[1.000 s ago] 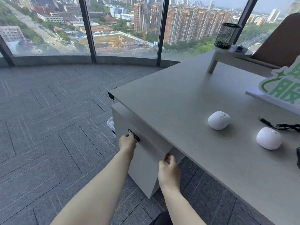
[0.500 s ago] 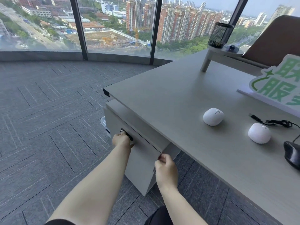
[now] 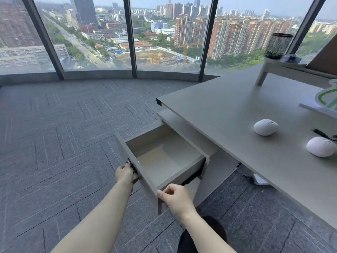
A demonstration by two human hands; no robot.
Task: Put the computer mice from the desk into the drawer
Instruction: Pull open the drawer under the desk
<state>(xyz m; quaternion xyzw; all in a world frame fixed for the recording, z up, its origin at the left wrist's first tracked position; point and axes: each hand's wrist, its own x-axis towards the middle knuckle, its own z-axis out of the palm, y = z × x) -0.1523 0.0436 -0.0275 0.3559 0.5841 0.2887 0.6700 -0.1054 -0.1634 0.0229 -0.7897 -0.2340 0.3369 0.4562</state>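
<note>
now that the drawer (image 3: 164, 161) has slid well out from under the desk (image 3: 228, 110), its inside shows bare. the left hand (image 3: 125, 175) is clenched round the handle, the right hand (image 3: 176, 197) pinches the front panel's corner. two white mice (image 3: 265, 127) (image 3: 321, 147) wait on the desk, untouched. loading looks next.

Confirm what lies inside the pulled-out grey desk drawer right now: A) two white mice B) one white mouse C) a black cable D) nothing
D: the grey desk drawer shows a bare floor, while both white computer mice sit on the grey desk.
</note>
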